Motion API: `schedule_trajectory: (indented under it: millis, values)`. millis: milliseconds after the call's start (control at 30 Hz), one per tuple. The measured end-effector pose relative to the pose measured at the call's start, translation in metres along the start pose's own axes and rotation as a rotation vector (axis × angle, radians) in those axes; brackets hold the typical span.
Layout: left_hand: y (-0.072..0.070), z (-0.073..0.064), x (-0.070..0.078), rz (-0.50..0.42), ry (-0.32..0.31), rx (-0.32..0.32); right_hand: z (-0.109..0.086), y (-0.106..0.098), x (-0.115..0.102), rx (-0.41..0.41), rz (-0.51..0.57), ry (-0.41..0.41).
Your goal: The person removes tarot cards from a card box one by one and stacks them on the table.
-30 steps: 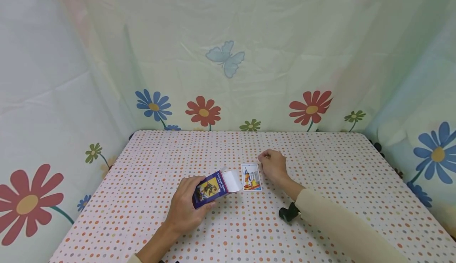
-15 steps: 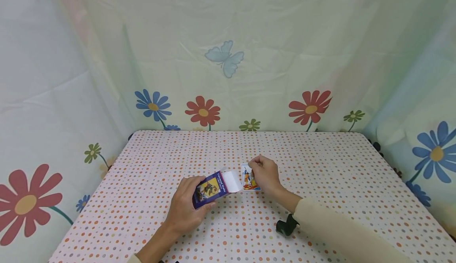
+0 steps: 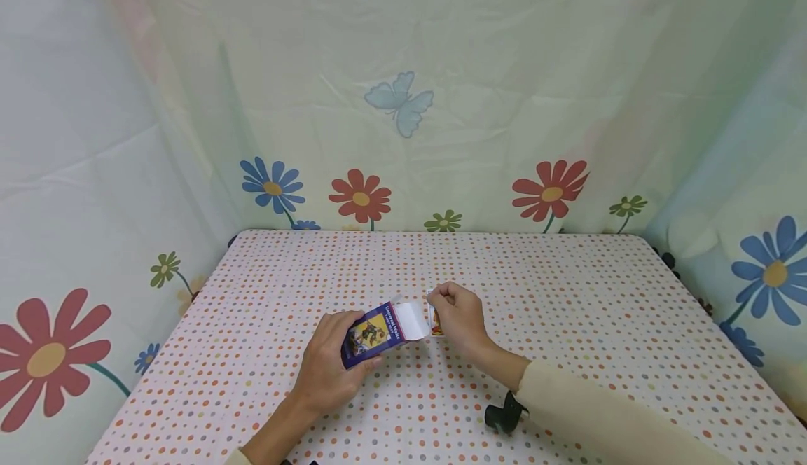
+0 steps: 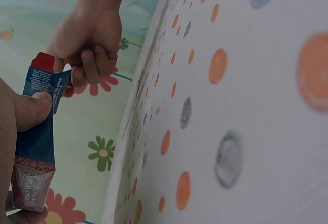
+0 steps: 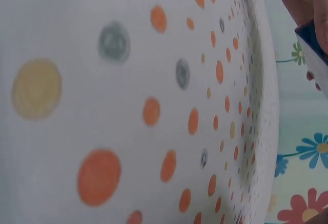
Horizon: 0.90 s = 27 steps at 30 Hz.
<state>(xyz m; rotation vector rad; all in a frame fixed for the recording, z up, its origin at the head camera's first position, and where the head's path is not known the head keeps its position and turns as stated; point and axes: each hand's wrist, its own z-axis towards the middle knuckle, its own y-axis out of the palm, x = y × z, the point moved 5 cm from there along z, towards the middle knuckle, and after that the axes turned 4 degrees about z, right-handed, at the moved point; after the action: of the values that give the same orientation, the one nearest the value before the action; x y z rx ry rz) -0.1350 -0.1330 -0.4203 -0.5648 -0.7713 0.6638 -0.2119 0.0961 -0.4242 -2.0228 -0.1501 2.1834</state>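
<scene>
My left hand grips a tarot deck box, purple-blue with a yellow picture, its white end flap folded open to the right. The left wrist view shows the thumb across the tarot deck box, held up off the table. A picture card lies face up just right of the flap, mostly covered by my right hand. That hand's fingers are curled, with the fingertips close to the flap; I cannot tell whether they pinch anything. In the left wrist view the right hand overlaps the box's open end.
A dotted cloth covers the table. Behind it hangs a curtain printed with flowers and butterflies, which also closes off both sides. A small black object shows beneath the right sleeve.
My right hand has moved left from beside the card to over it, covering most of the picture. The left hand and the tarot deck box have stayed in place.
</scene>
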Motion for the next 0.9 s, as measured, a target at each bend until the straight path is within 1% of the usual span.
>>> schedule_trajectory:
  millis: [233,367,500,633,900]
  values:
    - [0.000,0.002,0.000,0.007,0.015,0.004,-0.012,0.004,-0.009,0.038,-0.008,-0.078]
    - [0.001,0.002,0.000,0.010,0.019,0.007,-0.018,0.007,-0.011,0.033,0.005,-0.123]
    - [0.001,0.002,0.000,0.013,0.015,0.003,-0.023,0.010,-0.012,0.014,-0.002,-0.149]
    - [0.001,0.002,0.001,0.015,0.021,0.004,-0.027,0.013,-0.012,-0.014,-0.006,-0.143]
    - [0.001,0.001,0.001,0.016,0.034,0.011,-0.032,0.022,-0.011,-0.108,-0.018,-0.137]
